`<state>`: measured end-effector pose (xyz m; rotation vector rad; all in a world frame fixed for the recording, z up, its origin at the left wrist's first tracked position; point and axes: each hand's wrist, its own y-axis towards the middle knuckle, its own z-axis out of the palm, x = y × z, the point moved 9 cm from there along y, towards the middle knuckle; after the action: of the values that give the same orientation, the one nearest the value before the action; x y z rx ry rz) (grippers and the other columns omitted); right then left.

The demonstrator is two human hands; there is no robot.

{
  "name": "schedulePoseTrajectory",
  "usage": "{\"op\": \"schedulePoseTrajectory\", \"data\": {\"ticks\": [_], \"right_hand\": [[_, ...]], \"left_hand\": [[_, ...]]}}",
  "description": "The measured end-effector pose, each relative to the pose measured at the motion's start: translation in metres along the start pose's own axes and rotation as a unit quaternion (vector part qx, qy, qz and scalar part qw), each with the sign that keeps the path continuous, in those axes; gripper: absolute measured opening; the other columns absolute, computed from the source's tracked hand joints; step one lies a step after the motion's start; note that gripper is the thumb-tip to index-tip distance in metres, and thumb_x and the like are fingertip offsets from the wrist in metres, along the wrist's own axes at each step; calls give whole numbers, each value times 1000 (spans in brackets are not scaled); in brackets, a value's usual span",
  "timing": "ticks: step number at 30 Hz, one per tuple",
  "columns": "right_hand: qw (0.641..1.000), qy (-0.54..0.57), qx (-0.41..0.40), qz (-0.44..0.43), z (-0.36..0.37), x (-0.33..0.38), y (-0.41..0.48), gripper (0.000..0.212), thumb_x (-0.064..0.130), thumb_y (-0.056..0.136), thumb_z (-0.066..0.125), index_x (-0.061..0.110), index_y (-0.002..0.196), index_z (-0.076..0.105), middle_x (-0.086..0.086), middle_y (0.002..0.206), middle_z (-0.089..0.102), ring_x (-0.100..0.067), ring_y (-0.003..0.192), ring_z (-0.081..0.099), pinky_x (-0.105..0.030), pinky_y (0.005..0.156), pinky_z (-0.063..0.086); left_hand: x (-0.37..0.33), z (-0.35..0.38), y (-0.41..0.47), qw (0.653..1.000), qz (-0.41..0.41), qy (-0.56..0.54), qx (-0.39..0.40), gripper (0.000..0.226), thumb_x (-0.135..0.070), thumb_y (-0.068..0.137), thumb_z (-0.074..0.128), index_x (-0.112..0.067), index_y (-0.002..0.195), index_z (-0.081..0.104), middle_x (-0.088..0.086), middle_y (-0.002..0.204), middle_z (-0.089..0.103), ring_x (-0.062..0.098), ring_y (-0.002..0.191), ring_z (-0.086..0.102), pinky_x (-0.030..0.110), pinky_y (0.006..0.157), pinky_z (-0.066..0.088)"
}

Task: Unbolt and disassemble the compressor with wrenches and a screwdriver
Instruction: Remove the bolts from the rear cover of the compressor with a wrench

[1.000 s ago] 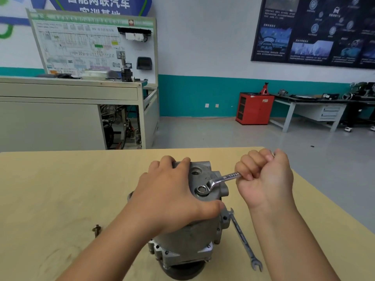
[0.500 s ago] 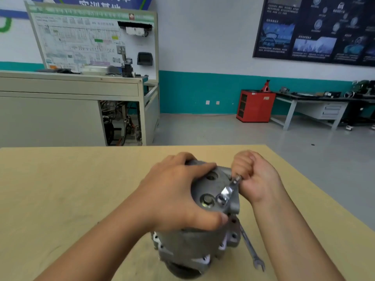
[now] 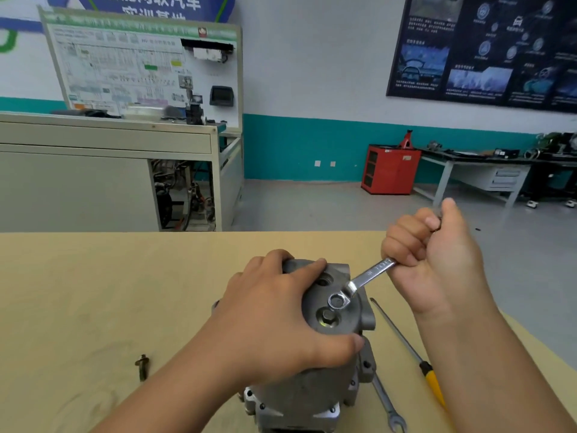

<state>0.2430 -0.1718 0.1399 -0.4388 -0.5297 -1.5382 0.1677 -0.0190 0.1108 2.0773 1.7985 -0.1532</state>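
Compressor: the compressor (image 3: pixel 312 392) stands on end on the table (image 3: pixel 93 292), low in the centre of the frame, its round end face turned up towards the camera.
Left hand: the left hand (image 3: pixel 281 326) clamps over the top edge, fingers (image 3: pixel 315 265) curled across the far rim and thumb hooked round the near side, steadying the body.
Right hand: the right hand (image 3: pixel 437 260), right of centre, is closed in a fist round the handle of a wrench (image 3: pixel 365 278).
Wrench: its ring end lies on the end face, just above a hex bolt (image 3: pixel 327 317) that sits in a recess. From here I can't tell whether the ring sits on a fastener of its own or only rests on the metal.
Step in hand: loosening the end-face bolts, by the look of it, with at least that hex bolt not yet out.
Next move: I'd say it calls for the ring seated square on a bolt head, a firm hold from the left hand, then a short sweep of the handle.
Other tools: a second wrench (image 3: pixel 388 407) and a yellow-handled screwdriver (image 3: pixel 432 382) lie on the table at lower right.
Loose part: a loose bolt (image 3: pixel 142 367) lies at lower left, well apart from the compressor.
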Motion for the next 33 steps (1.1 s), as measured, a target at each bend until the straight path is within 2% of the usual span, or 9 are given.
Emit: {"op": "schedulePoseTrajectory", "data": {"ticks": [11,16,20,21,22,24,26,30,33], "right_hand": [[993,-4,-80,-85,-37,5,-27,49,35,103,25,19,57,30,7,46,20,-9,35,17,-19,31,19],[997,-38,-68,14,-33,-11,-6,46,33,103,28,19,60,29,7,43,19,-8,32,18,-17,29,20],[974,-206,1,92,-6,-36,17,36,24,103,36,13,69,37,3,44,31,-7,32,30,-18,36,35],[945,-321,15,67,0,-38,21,33,23,102,39,11,72,41,-1,49,38,-9,37,37,-23,45,42],[881,-472,34,28,8,-40,25,32,24,101,43,8,74,44,-4,57,44,-13,44,42,-28,55,44],[679,-728,81,-50,29,-46,28,30,28,97,50,7,76,52,-5,65,47,-20,57,45,-29,59,37],[536,-828,151,-69,49,-62,22,25,30,94,55,9,81,56,-6,71,52,-25,71,51,-29,55,34],[410,-861,290,-85,85,-98,-6,21,19,94,53,9,111,58,-6,105,59,-25,98,55,-31,70,39],[406,-837,345,-125,113,-101,-34,28,10,93,51,17,121,53,4,101,53,-15,91,49,-17,61,36]], "left_hand": [[-5,2,-2,994,-77,52,-51,104,-88,53,28,-42,146,19,-3,134,33,20,121,31,36,95,31],[-8,0,-1,998,-40,32,-45,101,-88,55,36,-44,145,23,-8,130,36,16,119,32,32,93,31],[-14,-3,0,998,-5,25,-57,96,-87,55,39,-44,141,28,-10,131,38,14,121,33,31,94,32],[-15,-5,0,998,2,19,-63,95,-88,55,39,-42,138,30,-11,130,39,13,120,34,30,93,33],[-14,-5,-1,998,6,8,-61,97,-90,54,38,-39,137,30,-12,132,39,12,121,34,29,94,33],[-6,-6,-5,998,1,-26,-49,111,-94,50,38,-34,142,25,-11,146,30,10,135,24,27,102,29],[3,-9,-12,997,-3,-63,-45,115,-94,45,40,-35,142,23,-14,152,20,4,141,13,25,108,24],[6,-17,-21,990,16,-123,-71,97,-90,46,50,-42,128,36,-27,120,43,-4,114,44,23,93,42],[9,-23,-27,990,0,-76,-114,95,-97,43,36,-43,121,36,-27,112,44,-2,107,44,28,88,42]]}}
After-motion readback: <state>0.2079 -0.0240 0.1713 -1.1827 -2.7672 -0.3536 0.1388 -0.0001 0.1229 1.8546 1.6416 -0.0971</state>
